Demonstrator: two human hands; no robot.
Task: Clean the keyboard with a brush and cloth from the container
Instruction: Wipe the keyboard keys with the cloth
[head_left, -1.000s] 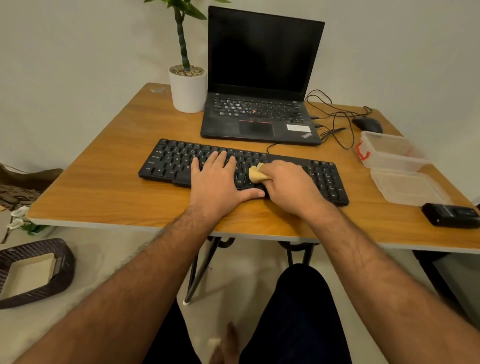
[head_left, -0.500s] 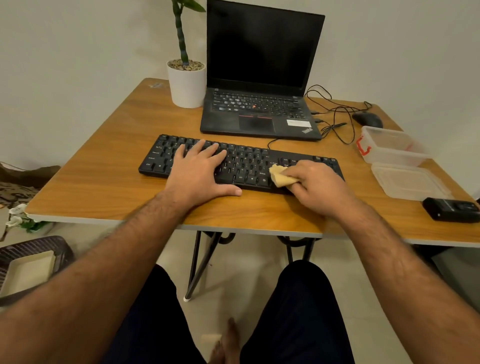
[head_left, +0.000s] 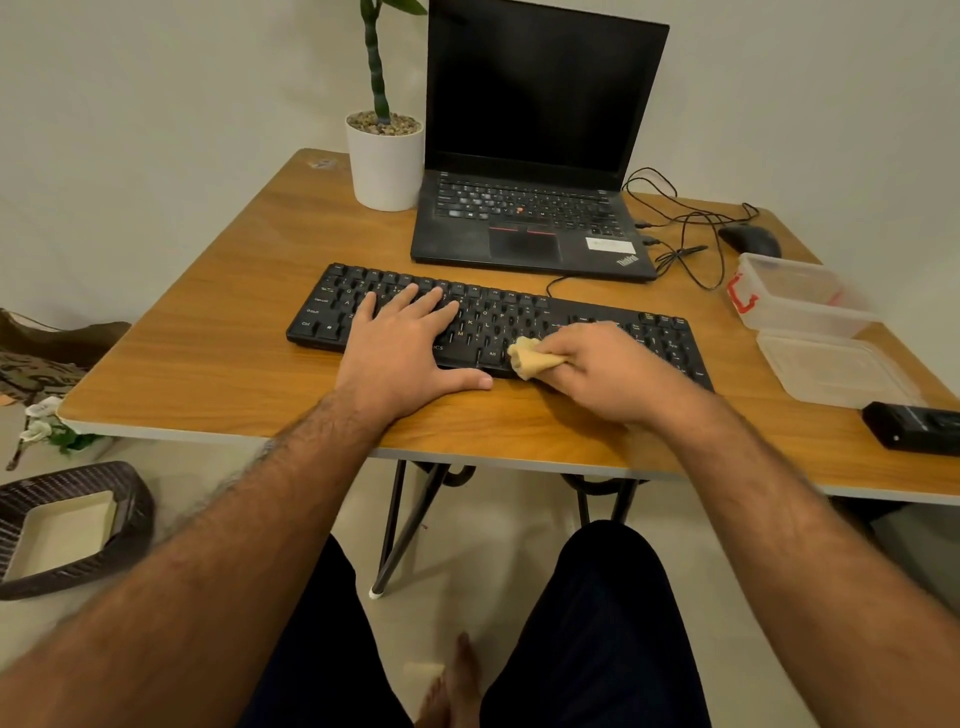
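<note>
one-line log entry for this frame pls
left hand: flat on keyboard | right hand: wiping front edge with cloth | container: open

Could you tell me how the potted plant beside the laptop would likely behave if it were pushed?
The potted plant probably slides rather than rolls, since its white pot sits flat on the table. The pebbles suggest weight. Its tall stalk may make it tip if pushed high.

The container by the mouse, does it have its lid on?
No, the container stands open, and its lid lies flat on the table beside it.
</note>
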